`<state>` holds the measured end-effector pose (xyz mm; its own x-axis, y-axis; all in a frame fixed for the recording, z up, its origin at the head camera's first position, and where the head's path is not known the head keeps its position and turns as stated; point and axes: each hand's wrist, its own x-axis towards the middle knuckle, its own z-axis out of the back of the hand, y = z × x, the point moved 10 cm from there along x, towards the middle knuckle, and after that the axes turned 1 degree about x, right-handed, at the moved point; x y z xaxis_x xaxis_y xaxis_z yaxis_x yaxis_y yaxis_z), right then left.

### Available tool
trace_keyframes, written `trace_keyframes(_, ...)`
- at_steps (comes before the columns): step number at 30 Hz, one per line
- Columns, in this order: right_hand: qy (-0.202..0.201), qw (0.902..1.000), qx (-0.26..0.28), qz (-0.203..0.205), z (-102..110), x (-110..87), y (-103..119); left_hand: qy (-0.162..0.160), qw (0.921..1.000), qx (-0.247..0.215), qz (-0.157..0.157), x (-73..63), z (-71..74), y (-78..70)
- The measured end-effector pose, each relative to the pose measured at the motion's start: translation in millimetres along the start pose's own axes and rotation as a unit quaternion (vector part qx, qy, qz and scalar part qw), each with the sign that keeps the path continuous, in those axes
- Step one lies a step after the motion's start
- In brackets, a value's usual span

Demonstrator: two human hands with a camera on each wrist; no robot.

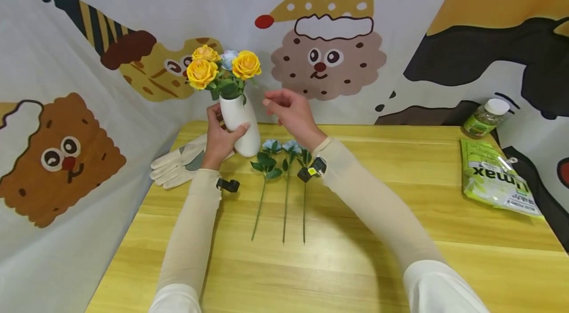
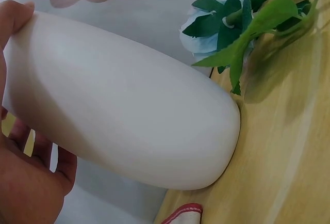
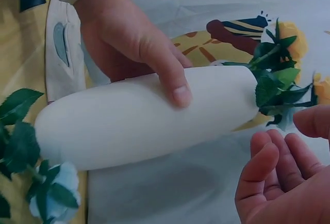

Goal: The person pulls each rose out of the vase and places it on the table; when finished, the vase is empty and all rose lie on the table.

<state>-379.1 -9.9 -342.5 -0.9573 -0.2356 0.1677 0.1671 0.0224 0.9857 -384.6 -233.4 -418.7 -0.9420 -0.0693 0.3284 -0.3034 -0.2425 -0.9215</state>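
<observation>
A white vase (image 1: pixel 243 128) stands at the back of the table, leaning left in the head view. My left hand (image 1: pixel 221 141) grips its side, thumb across the front. Three yellow roses (image 1: pixel 202 74) and a pale blue rose (image 1: pixel 228 59) rise from its mouth among green leaves. To the right of the vase my right hand (image 1: pixel 294 114) hovers with loosely bent fingers and holds nothing. Below it, several blue roses (image 1: pixel 291 146) lie side by side, stems toward me. The right wrist covers part of the rightmost one. In the left wrist view the vase base (image 2: pixel 206 146) meets the tabletop.
White gloves (image 1: pixel 173 167) with grey patches lie left of the vase, partly behind my left hand. On the far right stand a jar (image 1: pixel 485 119) with a white lid and, nearer, a green and white bag (image 1: pixel 495 179). A printed cloth (image 1: pixel 333 110) hangs behind the table.
</observation>
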Motion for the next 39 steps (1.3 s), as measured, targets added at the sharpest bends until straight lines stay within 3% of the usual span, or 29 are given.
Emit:
trace_keyframes(11, -0.006, 0.9994, -0.032, 0.010, -34, 27.6, 12, -0.010, 0.9999, -0.004, -0.008, 1.0, -0.2, -0.3)
trace_keyframes(17, -0.009, 0.9966, -0.069, 0.044, -49, 33.6, 20, -0.018, 0.9998, 0.000, -0.003, -0.1, 4.2, 2.8)
trace_keyframes(21, -0.019, 0.9949, -0.080, 0.058, -51, 35.0, 24, -0.013, 0.9999, -0.005, 0.001, -0.5, 2.7, 2.5)
trace_keyframes(29, -0.020, 0.9932, -0.104, 0.049, -53, 37.6, 23, -0.010, 0.9998, -0.003, 0.019, -2.7, 2.2, 7.4)
trace_keyframes(39, -0.032, 0.9923, -0.076, 0.092, -46, 36.3, 34, -0.008, 0.9999, -0.006, 0.001, -0.4, 0.3, 2.6)
